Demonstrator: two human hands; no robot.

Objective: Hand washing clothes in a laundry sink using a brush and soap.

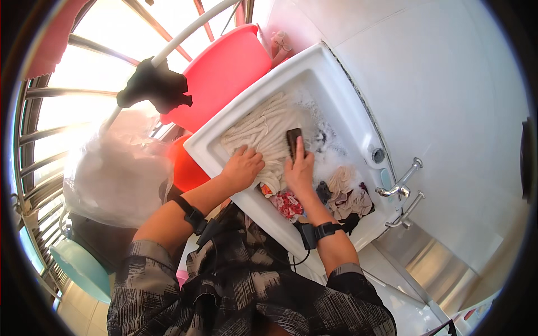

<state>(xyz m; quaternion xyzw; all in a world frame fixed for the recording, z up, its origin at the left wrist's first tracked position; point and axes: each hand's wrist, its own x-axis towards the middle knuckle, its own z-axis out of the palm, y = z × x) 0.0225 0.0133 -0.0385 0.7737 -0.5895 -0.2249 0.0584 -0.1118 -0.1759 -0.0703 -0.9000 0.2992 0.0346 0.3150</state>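
Observation:
My right hand [300, 171] grips a dark brush [293, 144], its index finger along the back, over a cream ribbed cloth [263, 126] in the white sink [342, 87]. My left hand [244, 165] rests on the same cloth, fingers apart and slightly bent. Suds [325, 154] lie to the right of the brush. Below them are a red-and-white patterned cloth [287, 204], beige garments [346, 196] and darker items, partly behind my right wrist.
Two taps [400, 189] project from the tiled wall [448, 67]. Left are a pink tub [218, 67], a red basin [188, 171], clear plastic bags [120, 179], a pale green basin [84, 269] and window bars [47, 134]. A black cloth [151, 84] hangs on a white pole [196, 25].

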